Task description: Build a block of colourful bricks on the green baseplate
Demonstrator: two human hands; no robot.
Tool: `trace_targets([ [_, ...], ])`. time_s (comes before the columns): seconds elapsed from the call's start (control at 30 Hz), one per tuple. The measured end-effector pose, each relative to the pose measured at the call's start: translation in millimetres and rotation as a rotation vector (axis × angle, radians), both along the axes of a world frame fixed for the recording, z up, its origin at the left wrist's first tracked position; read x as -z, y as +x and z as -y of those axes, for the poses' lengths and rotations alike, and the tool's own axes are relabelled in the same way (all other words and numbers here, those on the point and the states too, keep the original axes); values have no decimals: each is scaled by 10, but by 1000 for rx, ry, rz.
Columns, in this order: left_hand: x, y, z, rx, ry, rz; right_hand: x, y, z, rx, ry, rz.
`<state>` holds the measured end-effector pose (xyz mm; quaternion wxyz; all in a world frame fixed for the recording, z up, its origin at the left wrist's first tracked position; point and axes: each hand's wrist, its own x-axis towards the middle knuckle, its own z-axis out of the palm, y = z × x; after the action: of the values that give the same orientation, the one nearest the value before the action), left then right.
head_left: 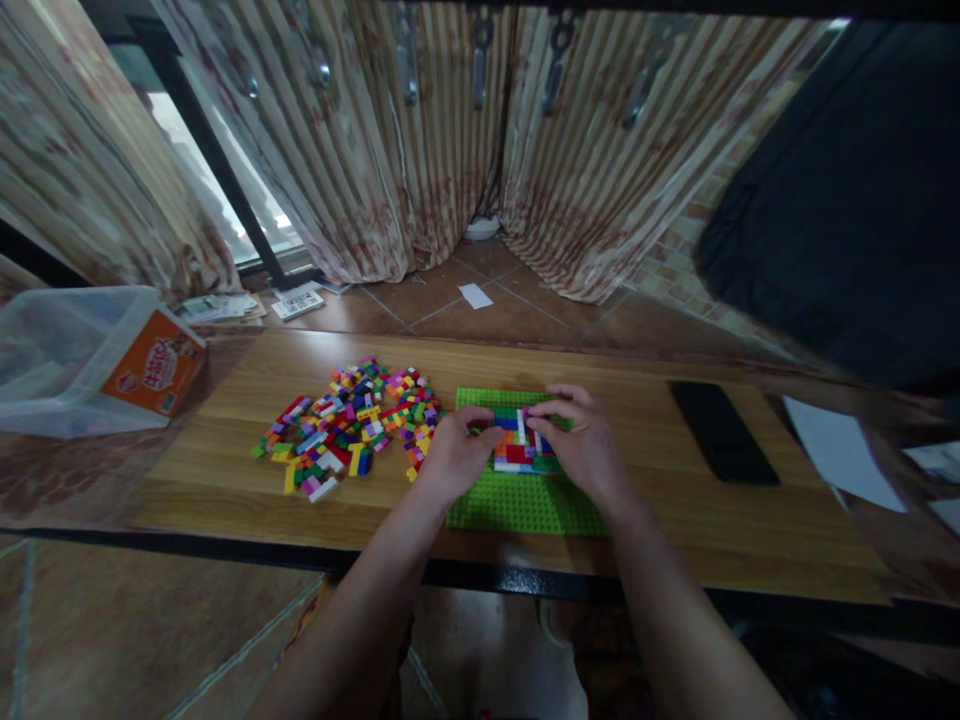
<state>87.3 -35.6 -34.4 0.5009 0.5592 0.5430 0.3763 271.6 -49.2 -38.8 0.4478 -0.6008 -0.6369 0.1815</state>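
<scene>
A green studded baseplate (525,505) lies on the table, bearing a low block of toy bricks (516,453) in red, white, blue, orange and green. My left hand (454,452) is at the block's left side, fingers curled and thumb reaching in to its edge; whatever it may grip is hidden. On the opposite side, my right hand (583,440) pinches a small purple-pink toy brick (526,411) between thumb and index finger, above the block's upper part. Left of the baseplate spreads a pile of loose bricks (352,420) in many colours.
A black phone (724,432) lies toward the right of the wooden table (247,490), with white paper (844,455) beyond it. At the far left stands a clear plastic bin (67,350) with an orange label. Striped curtains (420,150) hang behind.
</scene>
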Motion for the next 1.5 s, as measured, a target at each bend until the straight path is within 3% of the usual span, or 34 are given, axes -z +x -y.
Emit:
trace_targets([
  [0.23,51,-5,0,3,39,-50,40,-17,-52,47,-57,-122],
  [0.6,-1,3,26,15,21,-60,86,-24,-86,56,-335,-318],
  [1.1,-29,-24,40,5,27,-96,71,-38,-104,12,-328,-387],
  [1.33,-72,-406,-176,-102,104,-50,43,21,-73,-29,-305,-414],
  [1.5,-132,-711,-268,-246,177,-213,-14,40,-63,26,-229,-469],
])
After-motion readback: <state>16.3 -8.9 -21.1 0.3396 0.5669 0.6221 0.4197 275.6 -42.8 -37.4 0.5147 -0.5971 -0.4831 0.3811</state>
